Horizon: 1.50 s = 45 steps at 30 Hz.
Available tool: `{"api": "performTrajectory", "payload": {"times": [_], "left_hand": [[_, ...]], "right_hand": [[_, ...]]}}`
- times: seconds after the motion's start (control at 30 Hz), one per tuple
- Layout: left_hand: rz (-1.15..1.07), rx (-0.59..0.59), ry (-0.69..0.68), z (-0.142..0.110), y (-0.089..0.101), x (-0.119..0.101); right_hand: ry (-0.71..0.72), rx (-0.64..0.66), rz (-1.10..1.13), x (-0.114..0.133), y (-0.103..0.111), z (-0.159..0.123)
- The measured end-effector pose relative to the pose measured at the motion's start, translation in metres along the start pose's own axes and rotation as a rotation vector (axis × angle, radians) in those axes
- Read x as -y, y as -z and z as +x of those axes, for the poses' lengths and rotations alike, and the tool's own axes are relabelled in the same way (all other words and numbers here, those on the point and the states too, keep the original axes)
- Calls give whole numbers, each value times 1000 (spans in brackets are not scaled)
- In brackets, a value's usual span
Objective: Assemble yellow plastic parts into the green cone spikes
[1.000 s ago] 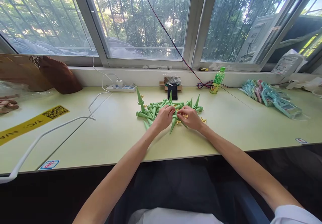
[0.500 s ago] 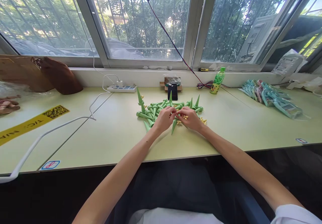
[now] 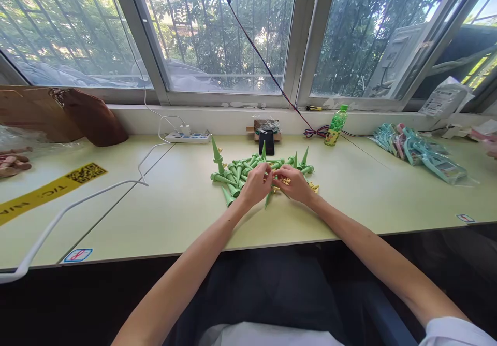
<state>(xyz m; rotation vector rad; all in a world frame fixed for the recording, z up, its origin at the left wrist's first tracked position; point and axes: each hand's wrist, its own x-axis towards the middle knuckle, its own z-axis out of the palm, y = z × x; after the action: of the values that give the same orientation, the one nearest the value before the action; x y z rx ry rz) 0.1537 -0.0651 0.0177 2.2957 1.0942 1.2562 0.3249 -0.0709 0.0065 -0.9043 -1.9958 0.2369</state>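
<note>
My left hand (image 3: 258,183) is closed around the upper end of a green plastic watering spike (image 3: 267,200), whose pointed end sticks out below the fingers, toward me. Against it, my right hand (image 3: 295,184) is pinched, fingertips meeting the left ones at the top of the spike. What those right fingertips hold is hidden. More green spikes (image 3: 233,175) lie heaped behind and left of my hands, and a few stand point up, such as one tall spike (image 3: 215,152). Small yellow pieces (image 3: 313,186) are scattered beside and under my right hand.
Behind the heap lie a black phone (image 3: 266,143) and a small cardboard box (image 3: 276,134). A green drink bottle (image 3: 336,125) stands right of them. Left are a power strip (image 3: 188,137) and a white cable (image 3: 143,180). Bagged light-blue items (image 3: 419,149) lie right.
My hands have drawn slightly closer together and turned a little, so less of the held spike shows between them. A blurred pinkish shape has appeared at the far right edge.
</note>
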Motion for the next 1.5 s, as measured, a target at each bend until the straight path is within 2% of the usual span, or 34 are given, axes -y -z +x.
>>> {"api": "performTrajectory", "payload": {"times": [0.37,0.63,0.8,1.0,1.2,1.5], "left_hand": [[12,-25,-3,0,1,-1],[107,-28,2,0,1,1],[123,64,21,-3,-1,4],[189,205,-31,-7,-3,4],[275,246,-28,-8,-3,4],[281,299,-27,-7,-3,5]], "right_hand": [[-12,-33,1,7,4,2],[-90,-94,-2,1,3,3],[-166,-159,-11,2,3,5],[-175,-188,-17,3,3,5],[-179,-188,-15,2,3,5],[-160,-189,12,0,2,4]]}}
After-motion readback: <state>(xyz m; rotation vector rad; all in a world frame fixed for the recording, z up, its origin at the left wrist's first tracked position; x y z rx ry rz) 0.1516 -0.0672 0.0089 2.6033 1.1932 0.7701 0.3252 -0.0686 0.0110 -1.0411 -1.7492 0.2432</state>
